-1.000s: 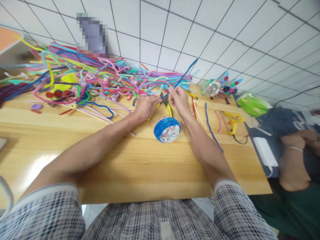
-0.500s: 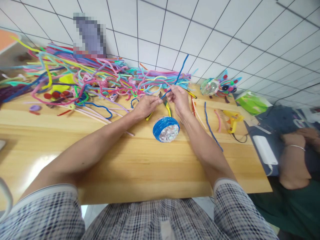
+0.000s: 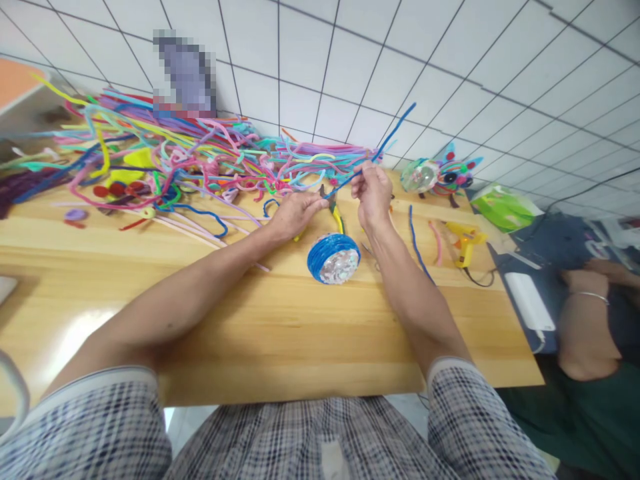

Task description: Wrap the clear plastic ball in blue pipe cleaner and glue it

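- From my remote seat, I have the left hand [image 3: 294, 216] pinched narrow on one end of the blue stem [image 3: 395, 136], by the pliers [image 3: 338, 220].
- My right hand [image 3: 374, 193] grips the same stem partway along, fingers closed; the free end slants up past it, in front of the tiled wall [image 3: 320, 60].
- The stem runs nearly straight between my hands, above the table [image 3: 280, 347] and apart from the ball [image 3: 333, 259].
- The ball sits on the table below and between my hands, touched by neither.
- Done, as I read it: blue winding covers the ball's upper side in close rows.
- Left, in my judgement: the shiny lower-right end that faces me is bare, and the held stem is not yet on the ball. I can't see the ball's underside or back.
- Near my right forearm lies a spare blue stem [image 3: 416, 240], then a pink stem [image 3: 437, 243] and the glue gun [image 3: 466, 244], which neither hand touches.
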### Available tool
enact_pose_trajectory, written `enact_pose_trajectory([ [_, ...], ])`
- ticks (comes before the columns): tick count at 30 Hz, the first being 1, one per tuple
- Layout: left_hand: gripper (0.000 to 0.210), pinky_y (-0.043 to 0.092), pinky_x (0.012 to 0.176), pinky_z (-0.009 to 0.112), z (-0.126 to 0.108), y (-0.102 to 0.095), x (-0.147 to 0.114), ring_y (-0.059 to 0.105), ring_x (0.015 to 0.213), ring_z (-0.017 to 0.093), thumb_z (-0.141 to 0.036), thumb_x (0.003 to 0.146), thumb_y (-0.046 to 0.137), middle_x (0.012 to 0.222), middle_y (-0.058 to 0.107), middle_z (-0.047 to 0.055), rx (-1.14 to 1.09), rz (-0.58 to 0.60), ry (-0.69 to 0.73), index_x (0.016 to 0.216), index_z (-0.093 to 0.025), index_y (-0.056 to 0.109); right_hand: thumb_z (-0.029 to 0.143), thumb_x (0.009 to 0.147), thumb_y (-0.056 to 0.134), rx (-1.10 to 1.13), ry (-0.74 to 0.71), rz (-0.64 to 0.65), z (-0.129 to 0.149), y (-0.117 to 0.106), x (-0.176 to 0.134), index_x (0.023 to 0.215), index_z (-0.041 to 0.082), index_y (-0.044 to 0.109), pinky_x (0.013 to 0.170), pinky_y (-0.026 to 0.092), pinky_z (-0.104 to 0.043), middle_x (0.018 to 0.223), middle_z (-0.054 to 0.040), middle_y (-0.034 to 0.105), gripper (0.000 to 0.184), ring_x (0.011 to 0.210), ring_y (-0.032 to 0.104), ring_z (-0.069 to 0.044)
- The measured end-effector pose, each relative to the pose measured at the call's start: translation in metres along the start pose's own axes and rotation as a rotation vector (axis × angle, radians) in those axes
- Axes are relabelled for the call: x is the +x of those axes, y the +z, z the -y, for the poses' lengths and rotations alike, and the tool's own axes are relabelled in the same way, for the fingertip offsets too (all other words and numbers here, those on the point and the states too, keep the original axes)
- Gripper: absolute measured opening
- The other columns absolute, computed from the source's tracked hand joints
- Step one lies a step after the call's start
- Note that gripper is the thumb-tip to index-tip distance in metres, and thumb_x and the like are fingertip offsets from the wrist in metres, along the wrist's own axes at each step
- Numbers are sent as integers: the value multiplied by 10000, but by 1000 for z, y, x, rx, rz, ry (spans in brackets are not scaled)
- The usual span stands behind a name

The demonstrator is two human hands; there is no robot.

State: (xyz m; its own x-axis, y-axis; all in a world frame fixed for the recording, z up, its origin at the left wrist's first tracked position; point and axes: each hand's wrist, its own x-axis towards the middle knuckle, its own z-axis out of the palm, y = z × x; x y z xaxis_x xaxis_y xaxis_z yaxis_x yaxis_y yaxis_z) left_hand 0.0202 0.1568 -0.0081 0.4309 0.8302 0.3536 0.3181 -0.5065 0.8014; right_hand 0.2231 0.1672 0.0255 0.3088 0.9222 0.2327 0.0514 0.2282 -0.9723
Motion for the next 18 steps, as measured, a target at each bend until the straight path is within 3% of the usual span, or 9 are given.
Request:
enact_pose_trajectory([
  [3, 435, 340, 650, 307, 1, -2, -2, 431, 656, 150, -492, 1030, 575, 658, 436, -28, -74, -34, -30, 698, -211, 549, 680, 1046, 679, 35, 6, -39, -2, -2, 3, 864, 255, 668, 526, 419, -227, 704, 50, 646, 462, 566, 577, -85],
  [8, 501, 231, 531, 320, 1, -1, -1, 309, 514, 129, -690, 959, 654, 555, 386, -61, -372, -65, -226, 871, -204, 739, 722, 1006, 709, 68, 19, -51, -6, -7, 9, 807, 250, 609, 493, 407, -208, 657, 64, 609, 522, 521, 534, -75],
  [13, 524, 257, 492, 319, 2, 2, 2, 322, 453, 119, -713, 952, 667, 533, 469, -45, -531, -130, -295, 886, -202, 756, 734, 996, 715, 81, 56, -54, -10, -8, 9, 799, 247, 605, 486, 407, -204, 643, 69, 597, 537, 510, 527, -71],
  [15, 499, 275, 501, 320, 3, 0, 2, 341, 460, 124, -676, 974, 651, 534, 476, -40, -477, -108, -283, 863, -199, 746, 728, 989, 734, 107, 58, -51, -9, -10, 11, 796, 240, 629, 482, 402, -199, 632, 66, 602, 536, 510, 530, -67],
  [18, 489, 314, 567, 319, 3, -1, 0, 417, 539, 141, -580, 1015, 639, 552, 471, -22, -161, -28, -137, 701, -205, 640, 732, 982, 746, 105, 40, -59, -8, -12, 14, 802, 235, 656, 468, 387, -193, 621, 64, 607, 537, 507, 536, -64],
])
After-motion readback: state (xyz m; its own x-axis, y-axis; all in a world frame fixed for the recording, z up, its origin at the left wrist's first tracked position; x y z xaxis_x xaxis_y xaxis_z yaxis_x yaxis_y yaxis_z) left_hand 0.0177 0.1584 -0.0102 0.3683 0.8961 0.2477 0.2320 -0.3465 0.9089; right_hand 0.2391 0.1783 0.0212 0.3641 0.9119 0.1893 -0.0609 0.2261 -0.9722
